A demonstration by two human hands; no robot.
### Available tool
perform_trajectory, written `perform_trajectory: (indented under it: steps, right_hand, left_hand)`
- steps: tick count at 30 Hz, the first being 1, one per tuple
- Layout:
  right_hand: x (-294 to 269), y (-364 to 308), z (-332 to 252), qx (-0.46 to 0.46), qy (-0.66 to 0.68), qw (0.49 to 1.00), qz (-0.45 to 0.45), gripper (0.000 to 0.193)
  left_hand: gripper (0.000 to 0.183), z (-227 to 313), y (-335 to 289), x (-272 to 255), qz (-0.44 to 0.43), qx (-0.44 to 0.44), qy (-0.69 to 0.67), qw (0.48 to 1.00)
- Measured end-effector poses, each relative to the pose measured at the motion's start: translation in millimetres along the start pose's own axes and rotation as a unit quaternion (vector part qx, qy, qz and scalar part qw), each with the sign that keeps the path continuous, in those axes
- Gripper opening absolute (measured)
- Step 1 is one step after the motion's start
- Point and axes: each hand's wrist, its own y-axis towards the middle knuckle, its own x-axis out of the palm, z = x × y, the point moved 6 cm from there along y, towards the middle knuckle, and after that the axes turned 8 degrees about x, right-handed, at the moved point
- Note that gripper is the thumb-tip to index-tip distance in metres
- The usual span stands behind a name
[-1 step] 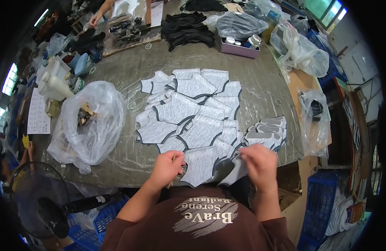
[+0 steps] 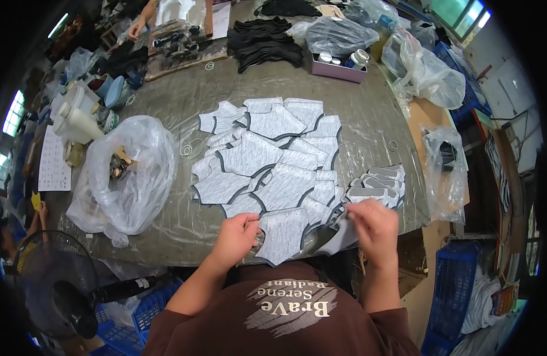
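Many heathered light-grey cut pieces (image 2: 250, 152) with dark edges overlap in a spread pile on the table before me. The nearest piece (image 2: 282, 234) reaches the table's front edge. My left hand (image 2: 239, 237) is closed at that piece's left edge, thumb and fingers together; what they pinch, if anything, is hidden. My right hand (image 2: 374, 230) is closed, its fingertips pinching a plain grey curved piece (image 2: 341, 238) that hangs tilted by the front edge. Just beyond that hand lies a small stack of grey pieces with rounded flaps (image 2: 368, 193).
A clear plastic bag (image 2: 101, 196) with scraps sits left, near white bottles (image 2: 78, 121). Black pieces (image 2: 264, 44) and a purple box (image 2: 339, 70) stand at the back. Another person's hand (image 2: 134, 29) shows far left. A black fan (image 2: 57, 285) and blue crates (image 2: 454, 285) flank me.
My right hand has moved slightly right, drawing the curved grey piece with it. A thin stick seen at my left hand before no longer shows. The pile lies as it was.
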Motion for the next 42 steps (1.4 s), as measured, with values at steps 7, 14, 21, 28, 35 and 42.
perform_trajectory:
  steps: [7, 14, 21, 28, 35, 42]
  right_hand:
    - [40, -8, 17, 0.096, 0.120, 0.987, -0.045, 0.010]
    - [121, -34, -15, 0.240, 0.353, 0.865, -0.263, 0.011]
    - [119, -36, -10, 0.241, 0.330, 0.879, -0.247, 0.011]
    - [133, -48, 1, 0.353, 0.438, 0.769, -0.303, 0.010]
    - [134, -49, -5, 0.386, 0.529, 0.696, -0.294, 0.007]
    - [134, -48, 6, 0.368, 0.682, 0.590, -0.226, 0.006]
  left_hand:
    - [0.069, 40, -13, 7, -0.099, 0.277, 0.188, 0.937]
    - [0.101, 59, -20, 44, -0.130, 0.374, 0.329, 0.857]
    - [0.103, 57, -17, 50, -0.156, 0.358, 0.389, 0.834]
    - [0.096, 44, -13, 50, -0.222, 0.309, 0.300, 0.875]
    - [0.092, 44, -13, 53, -0.260, 0.273, 0.156, 0.913]
    - [0.057, 22, -1, 35, -0.182, 0.079, -0.066, 0.978]
